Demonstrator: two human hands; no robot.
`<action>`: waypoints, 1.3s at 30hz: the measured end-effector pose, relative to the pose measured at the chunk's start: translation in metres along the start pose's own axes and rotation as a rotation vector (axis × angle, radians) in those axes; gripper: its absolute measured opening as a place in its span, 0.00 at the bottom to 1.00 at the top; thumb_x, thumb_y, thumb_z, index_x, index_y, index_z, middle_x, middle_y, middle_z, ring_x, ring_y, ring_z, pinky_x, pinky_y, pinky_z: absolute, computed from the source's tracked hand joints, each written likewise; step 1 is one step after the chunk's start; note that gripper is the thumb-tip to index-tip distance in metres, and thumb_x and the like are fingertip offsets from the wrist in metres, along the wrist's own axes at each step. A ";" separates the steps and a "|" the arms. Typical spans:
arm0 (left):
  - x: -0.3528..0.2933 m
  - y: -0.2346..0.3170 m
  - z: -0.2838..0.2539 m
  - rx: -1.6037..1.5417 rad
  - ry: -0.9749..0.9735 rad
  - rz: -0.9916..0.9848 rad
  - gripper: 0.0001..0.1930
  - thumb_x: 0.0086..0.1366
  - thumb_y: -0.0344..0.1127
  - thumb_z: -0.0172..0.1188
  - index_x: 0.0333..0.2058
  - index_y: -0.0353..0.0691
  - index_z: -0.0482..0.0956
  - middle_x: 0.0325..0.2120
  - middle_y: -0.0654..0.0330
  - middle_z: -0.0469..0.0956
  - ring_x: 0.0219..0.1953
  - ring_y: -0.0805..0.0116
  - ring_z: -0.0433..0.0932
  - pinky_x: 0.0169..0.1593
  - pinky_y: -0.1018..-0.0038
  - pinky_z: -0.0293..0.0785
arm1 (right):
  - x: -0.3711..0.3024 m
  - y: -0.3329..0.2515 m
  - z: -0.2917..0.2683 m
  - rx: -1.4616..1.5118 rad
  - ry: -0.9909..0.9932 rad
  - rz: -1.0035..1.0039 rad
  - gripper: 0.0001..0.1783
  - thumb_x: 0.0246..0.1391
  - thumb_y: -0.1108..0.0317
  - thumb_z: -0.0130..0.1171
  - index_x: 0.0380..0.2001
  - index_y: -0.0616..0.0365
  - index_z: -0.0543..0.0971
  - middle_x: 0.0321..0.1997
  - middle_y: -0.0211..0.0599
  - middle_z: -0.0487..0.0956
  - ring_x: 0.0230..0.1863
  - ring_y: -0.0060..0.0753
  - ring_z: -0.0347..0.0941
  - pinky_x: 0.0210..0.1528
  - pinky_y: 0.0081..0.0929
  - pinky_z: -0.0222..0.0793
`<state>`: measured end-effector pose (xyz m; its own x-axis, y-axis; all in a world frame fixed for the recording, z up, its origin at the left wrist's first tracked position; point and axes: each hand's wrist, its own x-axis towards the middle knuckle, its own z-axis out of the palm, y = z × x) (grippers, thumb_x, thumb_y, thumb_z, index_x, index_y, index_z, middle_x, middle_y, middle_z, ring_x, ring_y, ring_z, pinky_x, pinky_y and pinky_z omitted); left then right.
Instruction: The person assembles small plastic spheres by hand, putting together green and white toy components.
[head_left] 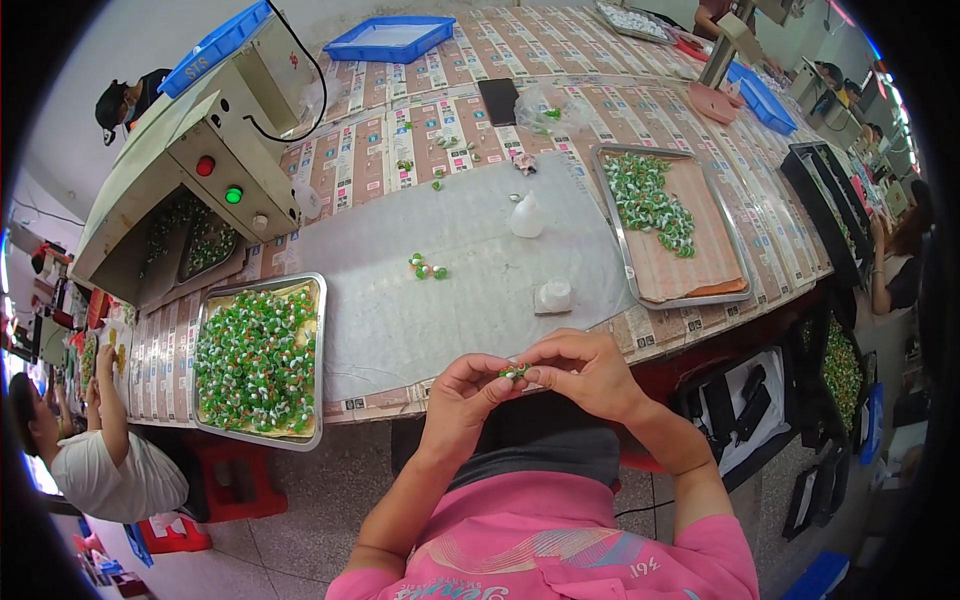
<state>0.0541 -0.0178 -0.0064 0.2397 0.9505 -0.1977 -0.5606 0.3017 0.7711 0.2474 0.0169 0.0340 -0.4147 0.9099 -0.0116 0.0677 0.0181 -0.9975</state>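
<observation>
My left hand [462, 398] and my right hand [588, 372] meet in front of my body at the table's near edge. Their fingertips pinch a small green-and-white piece [514, 372] between them; the fingers partly cover it. Beyond them, a few green, white and orange pieces [428, 267] lie together on the pale sheet [360, 300]. A white bottle with a pointed top [527, 216] stands farther back on this sheet. Closer to my right hand sits a small round white container [554, 295].
At left, a metal tray [321, 385] holds a heap of similar pieces. Another metal tray [742, 262], partly filled, lies at right. A machine with red and green buttons [205, 175] stands back left. A dark flat object [498, 102] and a blue tray [437, 36] are farther off.
</observation>
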 end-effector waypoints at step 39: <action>0.005 -0.001 0.018 0.365 -0.087 0.316 0.09 0.58 0.18 0.62 0.38 0.32 0.78 0.41 0.56 0.77 0.44 0.70 0.78 0.49 0.75 0.75 | -0.011 -0.001 -0.016 -0.211 0.062 -0.229 0.11 0.45 0.78 0.68 0.36 0.62 0.83 0.38 0.38 0.82 0.37 0.29 0.79 0.37 0.23 0.76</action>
<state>0.0700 -0.0142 0.0027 0.1770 0.9770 0.1192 -0.3057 -0.0606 0.9502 0.2663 0.0134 0.0365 -0.3855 0.8956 0.2221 0.1683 0.3049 -0.9374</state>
